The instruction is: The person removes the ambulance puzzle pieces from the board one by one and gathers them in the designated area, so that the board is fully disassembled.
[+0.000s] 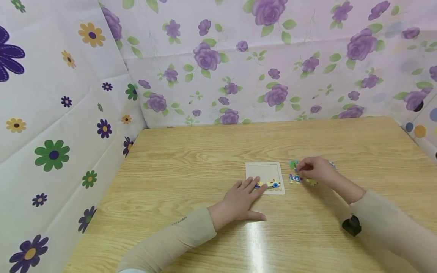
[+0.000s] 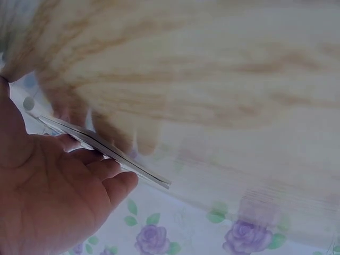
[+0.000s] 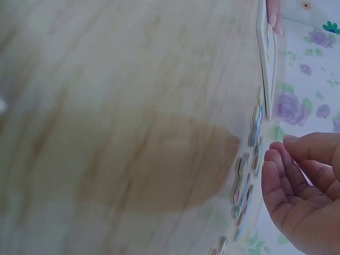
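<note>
Past the wood-grained table [image 1: 191, 159], I see creased floral cloth [image 1: 205, 96]; left hand [image 1: 240, 201] spread on a square frame [image 1: 264, 171], right hand [image 1: 315, 170] narrowed near knobbed pieces [image 1: 295, 178], hold uncertain.

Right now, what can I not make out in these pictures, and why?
- Head: some puzzle pieces, partly hidden by the right hand.
- Head: part of the puzzle board, covered by the left hand.
- Head: writing on the left sleeve, too small to read.
- Left wrist: the puzzle board's face, seen edge-on.
- Right wrist: most of the left hand, cut by the top edge.
</note>
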`<state>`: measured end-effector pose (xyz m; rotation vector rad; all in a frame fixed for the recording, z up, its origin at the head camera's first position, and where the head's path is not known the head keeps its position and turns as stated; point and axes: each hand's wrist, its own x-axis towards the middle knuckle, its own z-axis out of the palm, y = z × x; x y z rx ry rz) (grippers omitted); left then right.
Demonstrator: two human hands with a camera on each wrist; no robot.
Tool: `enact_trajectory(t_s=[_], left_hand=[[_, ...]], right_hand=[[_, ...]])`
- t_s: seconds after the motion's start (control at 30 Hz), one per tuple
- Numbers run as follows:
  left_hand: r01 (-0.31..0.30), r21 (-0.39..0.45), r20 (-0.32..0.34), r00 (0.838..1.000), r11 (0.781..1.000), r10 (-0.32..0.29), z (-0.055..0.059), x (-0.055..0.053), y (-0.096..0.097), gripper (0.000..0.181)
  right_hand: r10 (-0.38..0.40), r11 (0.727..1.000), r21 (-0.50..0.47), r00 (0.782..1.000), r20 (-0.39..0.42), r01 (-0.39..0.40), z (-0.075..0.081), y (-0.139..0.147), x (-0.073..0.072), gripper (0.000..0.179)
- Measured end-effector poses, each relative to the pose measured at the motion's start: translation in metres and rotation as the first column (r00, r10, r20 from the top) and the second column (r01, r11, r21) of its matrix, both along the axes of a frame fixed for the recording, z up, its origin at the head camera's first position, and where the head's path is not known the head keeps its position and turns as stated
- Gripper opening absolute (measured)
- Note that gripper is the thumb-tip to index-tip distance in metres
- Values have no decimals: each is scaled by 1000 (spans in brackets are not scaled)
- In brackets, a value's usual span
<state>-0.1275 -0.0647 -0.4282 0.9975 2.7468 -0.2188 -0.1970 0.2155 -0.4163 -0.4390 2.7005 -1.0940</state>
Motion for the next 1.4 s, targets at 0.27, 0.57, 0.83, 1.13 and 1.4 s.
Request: enact_trajectory(t_s=[0.27,0.57,0.83,1.13,1.4], left_hand=[[34,-26,29,999,999,-34,0,0,2,92],[53,-32,16,999,998,-52,2,0,2,92],[54,-24,9,998,998,-54,1,-1,2,93],[62,-29,-5,998,998,-62,-2,-1,2,93],[65,-39,-14,998,997,-66,3,1,3,93]], right_hand=[[38,999,-17,999,-17,-38,-1,-10,4,11],[73,997,-24,994,-81,-75,-1,-25,10,9],[160,987,-17,980,-116,-163,-5,-40,14,13],[223,974,-28,972,-75,-225,-7,-54,18,18],[243,970,20,965,-103,-242,-3,-59,19,17]])
